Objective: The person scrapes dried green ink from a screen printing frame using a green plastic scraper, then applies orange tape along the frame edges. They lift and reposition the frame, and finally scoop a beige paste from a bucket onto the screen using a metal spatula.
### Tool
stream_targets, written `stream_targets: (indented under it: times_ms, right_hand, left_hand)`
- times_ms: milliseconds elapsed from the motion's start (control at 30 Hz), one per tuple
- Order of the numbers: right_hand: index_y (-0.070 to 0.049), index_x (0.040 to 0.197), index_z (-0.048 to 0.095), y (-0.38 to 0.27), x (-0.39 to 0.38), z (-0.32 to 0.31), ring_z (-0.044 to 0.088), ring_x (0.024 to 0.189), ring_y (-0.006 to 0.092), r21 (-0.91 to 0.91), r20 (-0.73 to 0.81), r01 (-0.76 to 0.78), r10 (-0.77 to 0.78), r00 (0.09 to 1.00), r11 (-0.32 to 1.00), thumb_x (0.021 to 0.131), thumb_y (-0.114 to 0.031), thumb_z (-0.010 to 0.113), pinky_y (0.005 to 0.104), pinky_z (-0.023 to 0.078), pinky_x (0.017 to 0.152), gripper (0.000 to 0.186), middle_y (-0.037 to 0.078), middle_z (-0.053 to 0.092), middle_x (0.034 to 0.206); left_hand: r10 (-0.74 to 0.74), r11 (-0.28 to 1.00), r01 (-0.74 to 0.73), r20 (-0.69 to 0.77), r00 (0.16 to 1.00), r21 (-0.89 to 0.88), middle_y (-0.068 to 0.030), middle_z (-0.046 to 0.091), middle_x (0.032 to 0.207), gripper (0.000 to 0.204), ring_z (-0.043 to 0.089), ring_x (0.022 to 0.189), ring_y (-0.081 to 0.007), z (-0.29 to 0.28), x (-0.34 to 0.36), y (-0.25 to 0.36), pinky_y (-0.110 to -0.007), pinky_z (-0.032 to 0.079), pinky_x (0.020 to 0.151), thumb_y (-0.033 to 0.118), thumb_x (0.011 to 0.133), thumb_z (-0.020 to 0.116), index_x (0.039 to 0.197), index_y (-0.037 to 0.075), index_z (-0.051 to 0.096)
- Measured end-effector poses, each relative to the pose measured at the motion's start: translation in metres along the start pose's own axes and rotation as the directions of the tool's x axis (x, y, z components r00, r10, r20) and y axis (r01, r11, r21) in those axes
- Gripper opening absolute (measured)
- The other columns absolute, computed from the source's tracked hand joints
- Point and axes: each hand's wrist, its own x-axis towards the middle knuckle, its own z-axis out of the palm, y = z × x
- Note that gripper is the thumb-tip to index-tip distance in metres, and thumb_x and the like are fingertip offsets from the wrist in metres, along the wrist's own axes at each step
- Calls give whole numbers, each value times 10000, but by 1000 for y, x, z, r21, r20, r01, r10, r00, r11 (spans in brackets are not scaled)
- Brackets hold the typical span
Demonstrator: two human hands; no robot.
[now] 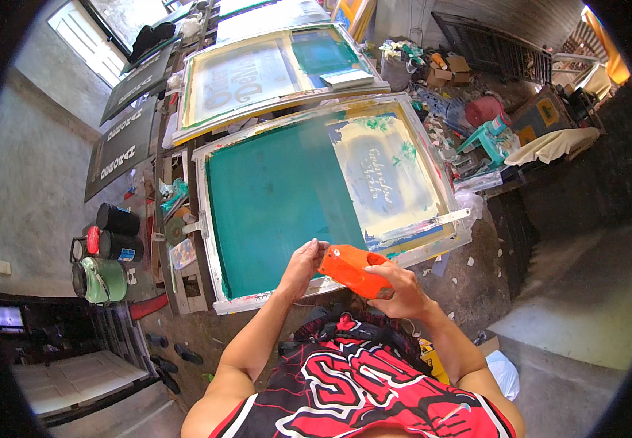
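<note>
My right hand (403,290) is wrapped round an orange plastic piece (349,269) with a rounded body and a grip opening; its exact kind I cannot make out. It is held tilted, over the near edge of a screen-printing frame (279,197) with a large green area. Close to the left end of the orange piece is my left hand (303,268), its fingers curled together. Whether anything small sits in those fingers is hidden. On the frame's right part lies a cream area with script lettering (378,171), and a pale flat strip (425,223) rests across its near side.
Behind lies a second printing frame (243,77), with a small pale board (347,78) on its edge. Paint containers (104,279) stand at left near dark lettered panels (122,150). At right are a turquoise stool (487,139), a red bucket (484,111) and heaped scraps.
</note>
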Motion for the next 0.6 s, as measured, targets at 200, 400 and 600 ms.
stream_targets:
  times_ms: [200, 400, 600]
  right_hand:
    - [-73, 1329, 576, -3, -17, 18, 691, 1111, 403, -24, -136, -129, 124, 983, 991, 628, -98, 945, 438, 566, 931, 793, 219, 688, 1196]
    - [-65, 1341, 554, -4, -30, 33, 690, 1113, 376, 24, -211, -169, 170, 962, 985, 668, -108, 946, 436, 554, 932, 780, 215, 677, 1207]
    - [-52, 1365, 523, -7, -38, 46, 673, 1123, 414, 18, -191, -105, 106, 976, 994, 709, -101, 921, 452, 546, 947, 768, 237, 646, 1234]
  left_hand:
    - [-93, 996, 93, -56, 994, 4, -100, 702, 1127, 367, 671, 1020, -179, 9, -26, -6, -347, 533, 920, 341, 1114, 466, 1245, 24, 597]
    - [-260, 955, 234, 140, 955, 182, -132, 673, 1294, 457, 677, 1091, -224, 27, -63, -9, -361, 523, 986, 356, 1071, 566, 1339, -13, 599]
    - [-151, 980, 127, 154, 977, 155, -89, 674, 1242, 526, 637, 1115, -164, 63, -91, -27, -316, 506, 956, 363, 1014, 681, 1373, -9, 585]
